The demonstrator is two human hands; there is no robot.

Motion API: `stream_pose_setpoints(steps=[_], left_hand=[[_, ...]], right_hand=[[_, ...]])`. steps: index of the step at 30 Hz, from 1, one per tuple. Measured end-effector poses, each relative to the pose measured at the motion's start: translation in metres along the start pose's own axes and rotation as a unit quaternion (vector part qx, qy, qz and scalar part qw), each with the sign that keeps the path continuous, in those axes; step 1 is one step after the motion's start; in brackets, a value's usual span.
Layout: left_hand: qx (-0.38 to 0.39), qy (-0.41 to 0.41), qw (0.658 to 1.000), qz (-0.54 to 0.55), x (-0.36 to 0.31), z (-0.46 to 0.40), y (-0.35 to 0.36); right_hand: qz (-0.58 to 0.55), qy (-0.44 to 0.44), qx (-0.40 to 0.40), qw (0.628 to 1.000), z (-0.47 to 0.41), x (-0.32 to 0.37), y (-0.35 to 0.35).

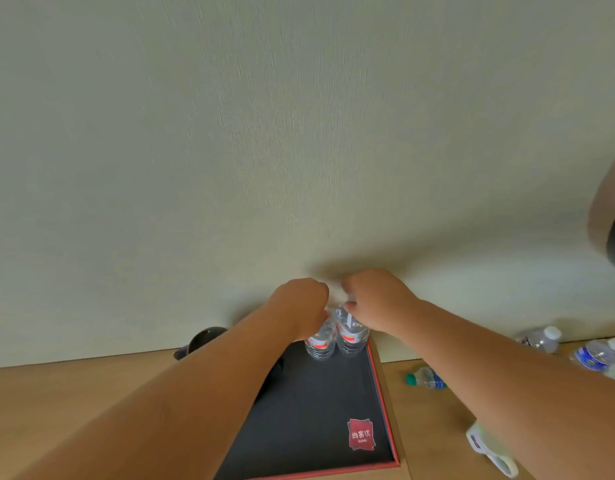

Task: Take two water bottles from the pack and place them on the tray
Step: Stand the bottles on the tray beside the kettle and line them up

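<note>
Two clear water bottles with red-and-white labels stand side by side at the far end of a black tray [320, 417] with a red rim. My left hand [301, 303] grips the top of the left bottle [320, 342]. My right hand [375, 297] grips the top of the right bottle [349, 336]. Both bottle bottoms rest on or just above the tray; their caps are hidden under my fingers. A red logo patch [361, 434] marks the tray's near right corner. No pack is visible.
The tray lies on a wooden table [74, 410] against a pale wall. Blue-labelled bottles [595, 355] [541, 337] stand at the right, and a small green-capped bottle [425, 377] lies on its side. A white object [489, 448] sits near right, a dark round object [202, 339] far left.
</note>
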State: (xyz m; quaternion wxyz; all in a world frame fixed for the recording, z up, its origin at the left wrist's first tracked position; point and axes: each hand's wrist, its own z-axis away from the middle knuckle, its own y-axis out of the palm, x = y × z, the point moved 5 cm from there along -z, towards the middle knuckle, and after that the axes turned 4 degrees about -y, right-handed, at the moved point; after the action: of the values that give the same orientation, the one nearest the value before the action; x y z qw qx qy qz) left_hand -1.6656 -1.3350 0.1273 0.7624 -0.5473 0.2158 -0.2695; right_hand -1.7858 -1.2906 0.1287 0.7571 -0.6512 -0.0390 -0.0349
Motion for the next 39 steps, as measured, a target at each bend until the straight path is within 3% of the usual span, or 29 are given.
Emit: stream_pose_setpoints(steps=[6,14,24,30,39], left_hand=[[-0.025,-0.052,0.997,0.059,-0.003,-0.002,0.005],[-0.047,-0.109,0.980,0.157,-0.002,-0.006,0.014],[-0.039,-0.106,0.981,0.159,-0.004,-0.002,0.024],[-0.038,-0.163,0.963,0.213,0.002,-0.013,0.021],[-0.034,-0.145,0.965,0.216,0.000,-0.028,0.013]], right_hand=[[0.061,-0.066,0.050,0.995,0.005,0.015,-0.002],[0.044,-0.072,0.027,0.996,0.008,0.007,0.005],[0.025,-0.053,0.012,0.998,0.010,0.002,0.019],[0.012,-0.059,0.029,0.998,0.004,0.000,0.021],[0.019,-0.069,0.005,0.997,-0.005,-0.013,0.019]])
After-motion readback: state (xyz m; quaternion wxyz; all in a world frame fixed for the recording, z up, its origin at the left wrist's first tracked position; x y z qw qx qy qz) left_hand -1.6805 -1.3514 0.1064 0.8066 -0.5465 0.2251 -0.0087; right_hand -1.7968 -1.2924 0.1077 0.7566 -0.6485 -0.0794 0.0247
